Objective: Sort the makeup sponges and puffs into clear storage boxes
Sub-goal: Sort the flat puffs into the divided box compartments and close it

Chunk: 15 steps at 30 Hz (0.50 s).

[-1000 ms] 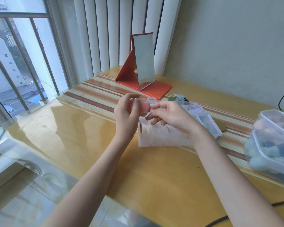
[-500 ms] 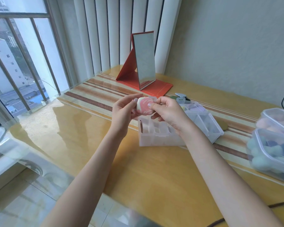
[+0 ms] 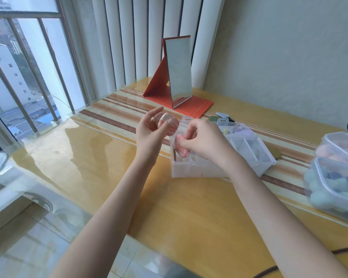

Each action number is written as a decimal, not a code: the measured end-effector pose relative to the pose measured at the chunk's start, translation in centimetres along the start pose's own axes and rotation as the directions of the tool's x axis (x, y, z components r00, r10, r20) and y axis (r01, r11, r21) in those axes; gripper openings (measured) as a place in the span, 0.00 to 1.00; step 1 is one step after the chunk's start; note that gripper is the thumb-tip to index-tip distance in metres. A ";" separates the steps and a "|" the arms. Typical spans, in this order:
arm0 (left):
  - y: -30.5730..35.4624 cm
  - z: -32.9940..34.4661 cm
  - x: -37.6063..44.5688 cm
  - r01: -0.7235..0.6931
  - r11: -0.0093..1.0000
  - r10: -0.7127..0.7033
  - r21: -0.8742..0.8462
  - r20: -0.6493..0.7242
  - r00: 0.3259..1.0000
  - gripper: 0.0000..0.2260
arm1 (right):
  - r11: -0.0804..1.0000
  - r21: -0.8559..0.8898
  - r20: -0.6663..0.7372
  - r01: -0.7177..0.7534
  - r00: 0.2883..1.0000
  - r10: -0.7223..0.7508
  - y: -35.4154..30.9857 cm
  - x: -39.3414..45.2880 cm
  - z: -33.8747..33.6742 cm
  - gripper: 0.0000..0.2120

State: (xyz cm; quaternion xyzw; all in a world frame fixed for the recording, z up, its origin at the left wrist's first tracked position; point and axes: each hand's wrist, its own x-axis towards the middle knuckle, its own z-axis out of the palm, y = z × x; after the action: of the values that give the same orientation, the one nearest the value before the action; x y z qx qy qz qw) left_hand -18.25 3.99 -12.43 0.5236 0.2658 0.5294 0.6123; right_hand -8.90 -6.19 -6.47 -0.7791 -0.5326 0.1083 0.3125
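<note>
**One puff in each hand over the divided box**

My left hand sits just left of the frame's centre, raised above the surface. Its thumb and fingers curl around a pink striped puff, pinching it by the edges so its face turns toward me. My right hand is just to the right and a little lower, fingers bent down and pinching a second pink puff. That puff stands on edge at the near-left corner of the clear divided box, and I cannot tell whether it rests on the compartment floor or hangs inside it.

The divided box lies open in the middle of the frame, running diagonally toward the upper right, with pale shapes showing in its far compartments. Its lid tabs stick up at the far end.

At the right edge of the frame are two more clear boxes. The nearer box holds blue, teal and dark sponges. The farther box behind it holds pinkish ones, blurred through the plastic.

A red folding mirror stands upright at the upper centre, on a striped mat that runs across the surface. White vertical blinds hang behind it, and a barred window fills the upper left of the frame.
</note>
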 end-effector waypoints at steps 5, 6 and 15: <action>-0.1 -0.1 -0.1 0.003 1.000 -0.003 0.017 -0.003 1.000 0.15 | 0.972 -0.230 -0.073 -0.050 0.997 0.034 -0.6 0.1 0.8 0.12; -0.1 -0.2 -0.1 -0.001 1.000 0.001 0.019 -0.005 1.000 0.15 | 0.975 -0.214 -0.090 -0.059 0.995 0.040 -0.6 0.1 0.7 0.09; -0.2 0.0 -0.3 -0.040 0.999 0.038 0.034 0.052 0.998 0.12 | 0.975 -0.211 0.092 -0.076 0.991 0.097 -0.3 0.2 1.4 0.11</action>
State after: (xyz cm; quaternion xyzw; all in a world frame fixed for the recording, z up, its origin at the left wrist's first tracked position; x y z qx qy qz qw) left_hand -18.28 3.77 -12.63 0.5528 0.2487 0.5229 0.5992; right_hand -9.75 -5.40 -7.35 -0.8234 -0.5217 0.1053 0.1971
